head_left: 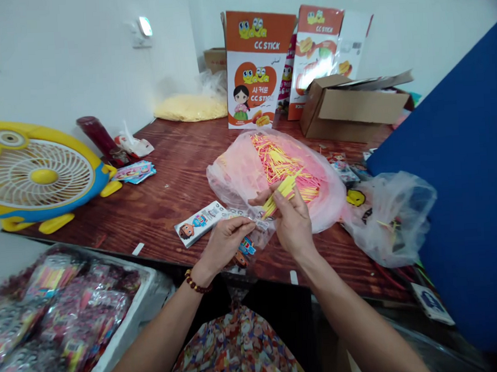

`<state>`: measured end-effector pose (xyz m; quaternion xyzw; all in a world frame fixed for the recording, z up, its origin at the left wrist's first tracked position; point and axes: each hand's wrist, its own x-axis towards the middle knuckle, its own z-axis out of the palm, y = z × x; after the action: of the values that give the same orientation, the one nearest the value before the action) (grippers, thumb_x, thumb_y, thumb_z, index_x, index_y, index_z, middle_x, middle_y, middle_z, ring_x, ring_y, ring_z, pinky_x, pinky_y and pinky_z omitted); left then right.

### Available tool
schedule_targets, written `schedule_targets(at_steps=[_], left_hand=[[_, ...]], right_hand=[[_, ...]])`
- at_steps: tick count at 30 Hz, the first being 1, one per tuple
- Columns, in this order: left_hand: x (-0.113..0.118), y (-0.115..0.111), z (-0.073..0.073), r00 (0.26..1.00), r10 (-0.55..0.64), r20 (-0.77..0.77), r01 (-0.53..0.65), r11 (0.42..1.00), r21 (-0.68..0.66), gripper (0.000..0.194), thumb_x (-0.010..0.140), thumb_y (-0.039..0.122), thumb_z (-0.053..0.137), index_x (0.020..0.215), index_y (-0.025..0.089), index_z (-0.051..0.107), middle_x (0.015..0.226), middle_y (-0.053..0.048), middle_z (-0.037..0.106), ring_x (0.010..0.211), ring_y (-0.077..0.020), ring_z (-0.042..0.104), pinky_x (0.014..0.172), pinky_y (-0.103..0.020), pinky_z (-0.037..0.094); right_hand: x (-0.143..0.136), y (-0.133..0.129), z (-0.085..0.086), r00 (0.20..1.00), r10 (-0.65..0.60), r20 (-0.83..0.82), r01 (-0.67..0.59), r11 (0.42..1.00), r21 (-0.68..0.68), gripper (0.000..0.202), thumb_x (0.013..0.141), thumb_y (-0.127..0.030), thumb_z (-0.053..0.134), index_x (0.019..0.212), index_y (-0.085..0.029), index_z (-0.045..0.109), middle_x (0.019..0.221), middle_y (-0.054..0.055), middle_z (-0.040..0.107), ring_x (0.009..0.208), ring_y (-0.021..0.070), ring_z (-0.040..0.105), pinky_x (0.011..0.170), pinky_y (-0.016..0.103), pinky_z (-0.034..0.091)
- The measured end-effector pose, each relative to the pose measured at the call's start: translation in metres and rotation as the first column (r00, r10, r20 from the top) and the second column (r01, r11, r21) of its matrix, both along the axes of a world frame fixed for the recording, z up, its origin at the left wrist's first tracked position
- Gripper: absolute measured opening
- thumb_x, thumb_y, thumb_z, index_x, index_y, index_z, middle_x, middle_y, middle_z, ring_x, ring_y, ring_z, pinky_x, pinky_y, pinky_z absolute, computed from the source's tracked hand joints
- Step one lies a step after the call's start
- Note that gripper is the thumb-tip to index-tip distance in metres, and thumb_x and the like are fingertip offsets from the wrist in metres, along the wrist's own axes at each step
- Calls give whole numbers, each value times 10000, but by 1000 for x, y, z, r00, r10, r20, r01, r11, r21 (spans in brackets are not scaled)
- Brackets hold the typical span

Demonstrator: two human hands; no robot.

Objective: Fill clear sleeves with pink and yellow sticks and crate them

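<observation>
My right hand [292, 222] is closed around a small bundle of thin yellow and pink sticks [283, 194]. With its fingers pinched, my left hand [228, 240] grips the edge of a clear printed packet [248, 246], which hangs between the two hands. Part of the packet is hidden by my fingers. Behind my hands lies an opened, pinkish plastic bag [231, 167] full of loose pink and yellow sticks [280, 159]. A white printed box [198, 224] with a cartoon face rests left of my left hand.
A yellow and blue cartoon fan [43, 174] stands at the left, near a dark red bottle [98, 135]. A white crate [140, 302] of filled packets sits lower left. Cartons [261, 69] line the back. A clear bag [394, 217] and blue panel [460, 169] are at right.
</observation>
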<state>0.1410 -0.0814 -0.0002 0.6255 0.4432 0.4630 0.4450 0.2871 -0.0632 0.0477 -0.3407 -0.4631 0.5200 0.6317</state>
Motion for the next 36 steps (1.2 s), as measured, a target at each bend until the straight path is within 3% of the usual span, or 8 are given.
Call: schedule_targets(at_steps=[3,6,12,16,21,26,33,36], left_hand=[[0,0,0,999,28,37,-28,1000,-14,255,861,388,626,771,171,725,701,0,637,671,-139,526,664,-240,412],[1,1,-4,995,34,92,-30,998,-54,250,845,397,646,794,171,740,732,-9,665,685,-144,543,668,-244,421],[3,6,-8,964,44,263,-8,991,-136,232,810,394,692,833,170,748,794,-12,697,730,-141,589,709,-241,460],[3,11,-7,951,50,306,-6,990,-143,247,803,394,699,799,151,740,757,-13,689,697,-132,580,695,-241,460],[4,17,-9,933,76,351,-28,989,-142,271,796,407,708,788,137,733,763,-10,681,682,-118,559,681,-233,448],[5,25,-11,914,91,395,-44,991,-127,279,792,417,714,788,138,728,751,1,662,679,-109,540,670,-225,433],[10,33,-10,886,86,455,-24,990,-140,303,773,440,728,811,140,748,746,-2,669,681,-116,553,669,-230,444],[13,36,-9,859,71,506,1,990,-140,305,774,444,727,821,143,754,728,-1,671,668,-118,559,683,-243,459]], right_hand=[[0,-2,-11,998,-13,65,13,1000,9,193,893,-407,555,1013,-264,506,890,23,731,994,224,697,846,376,542],[2,-4,-19,992,59,110,-60,998,7,161,897,-392,561,993,-265,537,953,27,745,1067,225,676,897,376,522],[8,2,-19,967,149,206,-147,989,-27,196,879,-347,594,1035,-241,645,1202,53,705,1138,227,632,1001,376,470],[7,9,-14,962,227,155,-220,974,-62,243,886,-403,601,1056,-235,644,1121,64,736,1057,224,667,938,373,505],[2,18,-6,969,217,119,-204,973,-111,255,866,-450,604,939,-216,674,993,72,761,985,239,697,851,373,543],[1,32,0,981,192,28,-190,980,-66,204,850,-362,635,1011,-244,679,952,40,764,949,224,710,865,400,544],[10,38,0,940,137,311,-138,990,-19,174,820,-352,674,881,-219,769,958,55,769,972,226,689,951,398,492],[11,39,6,964,106,242,-112,994,8,161,811,-325,686,898,-228,780,962,46,769,976,224,688,986,416,480]])
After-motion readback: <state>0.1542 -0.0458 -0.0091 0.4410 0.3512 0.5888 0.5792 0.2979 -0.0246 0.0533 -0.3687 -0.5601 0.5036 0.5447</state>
